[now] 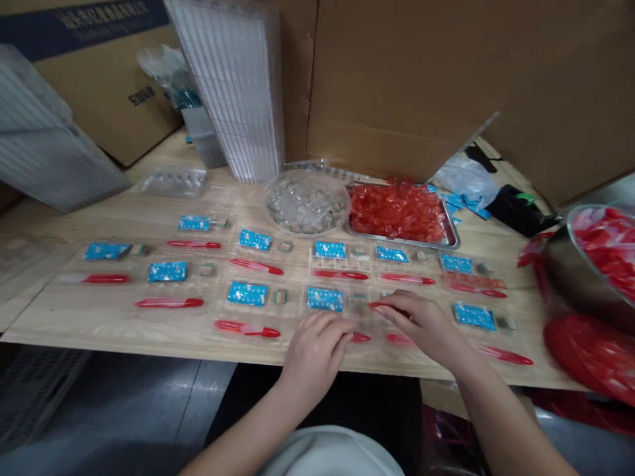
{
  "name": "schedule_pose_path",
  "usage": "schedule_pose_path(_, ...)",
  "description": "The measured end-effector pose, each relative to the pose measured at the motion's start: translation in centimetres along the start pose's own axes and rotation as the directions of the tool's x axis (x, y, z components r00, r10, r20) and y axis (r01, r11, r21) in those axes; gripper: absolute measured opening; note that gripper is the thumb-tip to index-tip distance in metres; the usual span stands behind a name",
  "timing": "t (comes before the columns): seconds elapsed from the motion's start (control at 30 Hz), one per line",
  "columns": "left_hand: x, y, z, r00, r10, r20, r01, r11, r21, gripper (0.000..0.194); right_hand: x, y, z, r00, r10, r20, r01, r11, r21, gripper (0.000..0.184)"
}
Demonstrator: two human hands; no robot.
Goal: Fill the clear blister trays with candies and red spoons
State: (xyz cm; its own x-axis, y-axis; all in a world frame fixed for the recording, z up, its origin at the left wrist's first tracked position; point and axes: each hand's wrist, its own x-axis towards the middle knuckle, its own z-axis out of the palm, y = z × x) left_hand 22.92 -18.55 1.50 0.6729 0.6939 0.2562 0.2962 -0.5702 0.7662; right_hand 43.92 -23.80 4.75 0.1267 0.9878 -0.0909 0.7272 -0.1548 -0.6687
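In my right hand (pixel 424 327) a small red strip (pixel 380 305) is pinched between thumb and fingers, above a clear plastic tray. My left hand (pixel 317 347) has its fingers bent and bunched at the near side of another clear tray; whatever they grip is hidden. Behind those fingers lies a blue patterned packet (pixel 325 299), and a red pen-shaped piece (pixel 360 336) shows beside the thumb. Most nearby trays hold a blue packet (pixel 247 293), a small striped block (pixel 280 297) and a red pen-shaped piece (pixel 247 328). One tray at right also contains a row of red squares (pixel 473 281).
A metal tray (pixel 452 231) heaped with red wrapped pieces stands behind, beside a round clear container (pixel 307 201). Stacked clear trays (pixel 238 86) rise at the back before cardboard boxes (pixel 387 86). To the right are a metal bowl (pixel 560 258) and a red bag (pixel 590 344).
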Motion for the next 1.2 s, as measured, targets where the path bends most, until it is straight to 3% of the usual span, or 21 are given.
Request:
schedule_pose_path(0.07,0.6,0.8,0.2,0.996,-0.071,-0.048,0.065,0.991,-0.114,0.016,-0.3,-0.9,0.2,0.992,0.123,0.039,-0.128,0.967,0.222,0.025)
schedule_pose_path(0.2,1.8,1.8,0.8,0.977,-0.143,-0.16,0.107,0.971,-0.214,0.009,-0.6,-2.5,1.3,0.959,0.25,0.136,-0.282,0.773,0.568,0.033)
schedule_pose_path(0.3,2.1,1.8,1.0,0.957,-0.214,-0.196,0.166,0.957,-0.238,0.013,-0.9,-2.6,2.3,0.944,0.293,0.152,-0.312,0.641,0.701,0.032)
schedule_pose_path(0.37,2.1,1.8,1.0,0.962,-0.211,-0.17,0.166,0.955,-0.244,0.014,-1.1,-2.4,2.8,0.937,0.313,0.152,-0.32,0.602,0.731,0.029)
schedule_pose_path(0.63,1.8,2.0,0.7,0.958,-0.225,-0.179,0.178,0.953,-0.247,0.009,-1.5,-2.5,3.4,0.939,0.318,0.129,-0.298,0.567,0.768,0.03)
schedule_pose_path(0.73,2.0,2.1,0.3,0.962,-0.22,-0.162,0.174,0.951,-0.255,0.011,-1.6,-2.6,3.6,0.944,0.326,0.045,-0.257,0.646,0.719,0.026)
schedule_pose_path(0.83,2.3,1.8,-0.4,0.972,-0.215,-0.094,0.183,0.946,-0.269,0.012,-1.9,-2.4,3.7,0.952,0.307,-0.009,-0.226,0.718,0.658,0.021)
schedule_pose_path(0.93,2.6,1.3,-1.0,0.975,-0.222,0.013,0.216,0.927,-0.307,0.009,-2.1,-2.4,3.7,0.952,0.303,0.039,-0.243,0.672,0.7,0.019)
schedule_pose_path(1.0,2.7,1.2,-1.2,0.985,-0.168,0.022,0.167,0.94,-0.298,0.008,-2.2,-2.4,3.7,0.943,0.315,0.106,-0.275,0.56,0.781,0.021)
schedule_pose_path(1.1,2.3,1.1,-1.0,0.995,0.012,-0.1,-0.027,0.989,-0.146,0.003,-2.3,-2.4,3.6,0.923,0.317,0.219,-0.332,0.365,0.87,0.024)
schedule_pose_path(1.17,1.8,1.0,-0.7,0.976,0.154,-0.157,-0.155,0.988,0.007,0.007,-2.4,-2.3,3.5,0.917,0.323,0.233,-0.348,0.366,0.863,0.024)
schedule_pose_path(1.2,1.5,0.9,-0.5,0.965,0.213,-0.154,-0.205,0.976,0.068,0.009,-2.5,-2.1,3.3,0.923,0.326,0.205,-0.338,0.432,0.836,0.023)
